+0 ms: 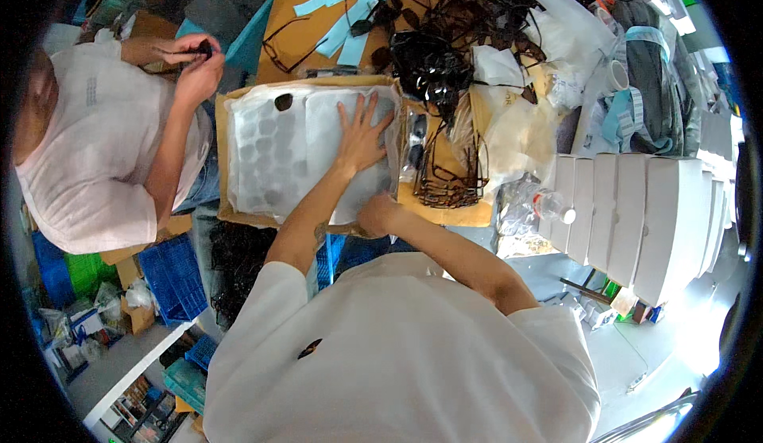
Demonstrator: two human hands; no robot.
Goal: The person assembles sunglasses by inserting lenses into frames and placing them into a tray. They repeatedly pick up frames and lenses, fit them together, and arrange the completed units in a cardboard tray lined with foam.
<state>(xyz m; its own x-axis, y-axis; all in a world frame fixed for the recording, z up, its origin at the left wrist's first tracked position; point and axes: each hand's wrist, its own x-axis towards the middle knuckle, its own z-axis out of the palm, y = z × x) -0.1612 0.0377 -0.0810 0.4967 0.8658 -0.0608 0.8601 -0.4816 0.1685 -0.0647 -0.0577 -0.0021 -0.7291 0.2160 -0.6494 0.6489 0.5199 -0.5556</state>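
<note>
My left hand (364, 143) lies flat with spread fingers on a white sheet (322, 117) in a shallow cardboard box (224, 157). Rows of rounded grey shapes (266, 145) show faintly through the white layer on the box's left side. One dark lens (283, 102) sits uncovered near the far left corner. At the near right corner of the box is my right hand (380, 214), blurred, its fingers hidden from sight.
A heap of dark glasses frames (453, 30) covers the far table, with more brown frames (451, 173) right of the box. Light blue strips (358, 26) lie beyond. White cartons (628, 212) stand in a row at right. On the left, a co-worker (119, 133) handles a small dark item.
</note>
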